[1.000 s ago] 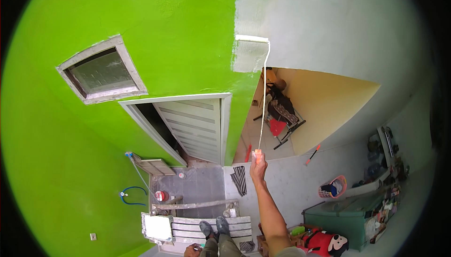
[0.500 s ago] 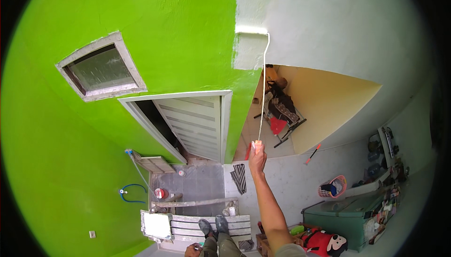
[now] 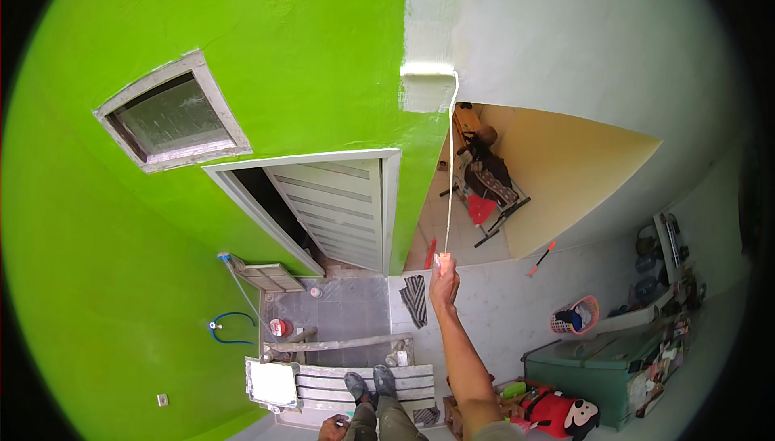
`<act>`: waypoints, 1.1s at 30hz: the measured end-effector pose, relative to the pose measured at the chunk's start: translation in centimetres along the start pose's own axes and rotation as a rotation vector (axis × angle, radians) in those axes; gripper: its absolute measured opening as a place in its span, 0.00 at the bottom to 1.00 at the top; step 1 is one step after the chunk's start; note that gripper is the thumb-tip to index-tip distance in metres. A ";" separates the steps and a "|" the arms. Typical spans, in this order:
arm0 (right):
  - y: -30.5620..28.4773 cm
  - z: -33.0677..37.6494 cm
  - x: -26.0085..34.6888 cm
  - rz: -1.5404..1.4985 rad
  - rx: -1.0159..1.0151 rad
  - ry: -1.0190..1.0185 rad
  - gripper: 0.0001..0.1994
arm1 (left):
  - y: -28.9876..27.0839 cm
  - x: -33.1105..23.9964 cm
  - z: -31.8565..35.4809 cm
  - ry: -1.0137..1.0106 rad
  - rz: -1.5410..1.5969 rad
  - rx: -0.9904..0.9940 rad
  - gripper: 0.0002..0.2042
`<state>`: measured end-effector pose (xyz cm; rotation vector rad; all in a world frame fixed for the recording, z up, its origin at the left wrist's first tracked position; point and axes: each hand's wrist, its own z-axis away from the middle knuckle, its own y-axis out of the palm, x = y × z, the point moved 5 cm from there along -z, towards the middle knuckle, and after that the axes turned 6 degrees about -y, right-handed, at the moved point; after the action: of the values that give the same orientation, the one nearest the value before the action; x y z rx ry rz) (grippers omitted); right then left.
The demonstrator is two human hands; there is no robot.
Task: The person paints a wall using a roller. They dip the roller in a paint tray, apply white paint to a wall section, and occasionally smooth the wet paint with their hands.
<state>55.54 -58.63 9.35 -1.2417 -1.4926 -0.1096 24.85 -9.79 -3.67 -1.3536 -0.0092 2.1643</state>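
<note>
My right hand (image 3: 444, 281) is closed around the orange handle of a long, thin paint roller (image 3: 450, 175), with my arm stretched up and forward. The white roller head presses against the wall, across a strip of white paint (image 3: 427, 96) where the bright green wall (image 3: 307, 45) meets the pale grey-white wall (image 3: 565, 45). Low in the picture, my left hand (image 3: 333, 428) is by my leg, its fingers curled; a small teal bit shows beside them, too small to name. A tray of white paint (image 3: 273, 384) rests to the left of my feet.
I stand on a slatted bench (image 3: 323, 382). Below the green wall are a half-open white door (image 3: 331, 207), a red-and-white pot (image 3: 280, 327) and a blue hose (image 3: 230, 327). To the right are a striped cloth (image 3: 414, 300), a laundry basket (image 3: 575, 316) and a green cabinet (image 3: 581, 368).
The roller head has slid a little way down the wall, and my right hand has lowered with it. My left hand stays by my leg.
</note>
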 end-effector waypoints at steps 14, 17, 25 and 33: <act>1.8 2.3 -2.3 -0.032 0.082 0.100 0.15 | -0.1 -1.6 -0.2 0.085 0.168 0.030 0.13; 2.6 4.2 -4.0 0.112 0.183 0.177 0.16 | -0.2 -2.1 0.2 -0.130 0.004 0.008 0.12; 2.3 4.2 -3.5 0.042 0.131 0.138 0.14 | -0.4 1.9 0.6 -0.133 0.071 0.002 0.13; 0.1 2.6 -1.7 -0.164 -0.062 -0.036 0.13 | 0.0 3.2 -1.5 -0.293 -0.184 0.080 0.15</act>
<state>53.51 -57.95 7.03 -1.1744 -1.6320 -0.2458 25.08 -8.68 -7.01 -0.9439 -0.1533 2.1609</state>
